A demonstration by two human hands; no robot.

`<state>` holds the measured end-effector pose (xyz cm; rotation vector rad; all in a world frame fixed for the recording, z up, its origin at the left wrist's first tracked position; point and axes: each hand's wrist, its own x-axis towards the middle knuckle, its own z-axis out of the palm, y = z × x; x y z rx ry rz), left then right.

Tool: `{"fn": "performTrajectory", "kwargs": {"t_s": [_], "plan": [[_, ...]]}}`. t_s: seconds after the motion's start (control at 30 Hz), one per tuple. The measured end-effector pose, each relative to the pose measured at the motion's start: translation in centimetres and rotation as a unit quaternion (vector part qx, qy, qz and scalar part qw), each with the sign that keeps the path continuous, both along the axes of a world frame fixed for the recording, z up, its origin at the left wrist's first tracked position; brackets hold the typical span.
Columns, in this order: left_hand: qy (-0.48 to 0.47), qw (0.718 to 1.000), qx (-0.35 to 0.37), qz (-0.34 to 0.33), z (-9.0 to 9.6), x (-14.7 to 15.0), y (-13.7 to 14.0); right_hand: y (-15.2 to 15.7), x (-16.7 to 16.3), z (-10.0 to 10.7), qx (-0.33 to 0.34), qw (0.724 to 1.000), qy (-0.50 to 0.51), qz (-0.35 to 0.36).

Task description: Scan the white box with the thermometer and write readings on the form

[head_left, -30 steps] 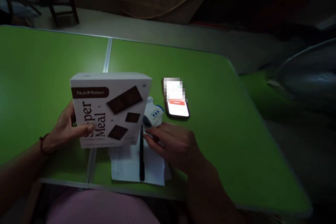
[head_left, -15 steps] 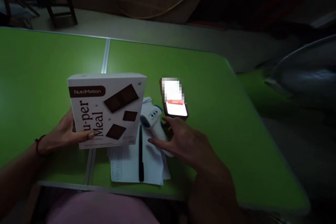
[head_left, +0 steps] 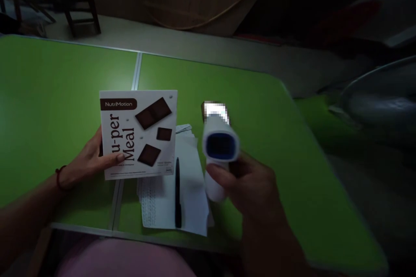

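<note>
A white box (head_left: 152, 136) stands upright in the left hand (head_left: 86, 160), its fingers grasping the near side, thumb across the front. At the box's 10 o'clock, a brown band reads "NutriMotion"; beside the thumb, brown letters running upward give "u-per" and "Meal" (the start of "u-per" is under the thumb). Small print along the lower edge is too fine to read.

At the box's 3 o'clock, the right hand (head_left: 251, 184) has its fingers wrapped round the handle of a white handheld device (head_left: 221, 146), dark blue window facing the camera. At the device's 12 o'clock, a phone (head_left: 214, 107) lies on the green bench (head_left: 276, 147), its screen pixelated and lower part hidden. Papers (head_left: 191, 212) bearing illegible rows lie at the box's 5 o'clock, partly covered, a black pen (head_left: 177, 194) on top.
</note>
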<state>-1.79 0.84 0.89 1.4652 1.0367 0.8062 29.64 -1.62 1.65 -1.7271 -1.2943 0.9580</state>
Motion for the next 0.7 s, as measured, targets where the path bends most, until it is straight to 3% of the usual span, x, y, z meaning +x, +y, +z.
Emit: {"fn": "performTrajectory", "kwargs": {"t_s": [0.1, 0.23, 0.5, 0.7], "plan": [[-0.005, 1.000, -0.004, 0.002, 0.2, 0.0, -0.1, -1.3, -1.5, 0.9, -0.022, 0.982, 0.170, 0.075], [-0.005, 1.000, -0.007, 0.003, 0.2, 0.1, -0.3, -1.4, -4.3, 2.2, -0.072, 0.949, 0.279, 0.130], [-0.019, 1.000, 0.005, 0.002, -0.1, 0.0, -0.3, 1.3, -8.4, 2.8, -0.119, 0.923, 0.337, 0.141], [-0.059, 0.998, 0.002, 0.008, 0.0, 0.0, -0.3, 1.4, -8.5, 1.7, -0.085, 0.943, 0.291, 0.138]]}}
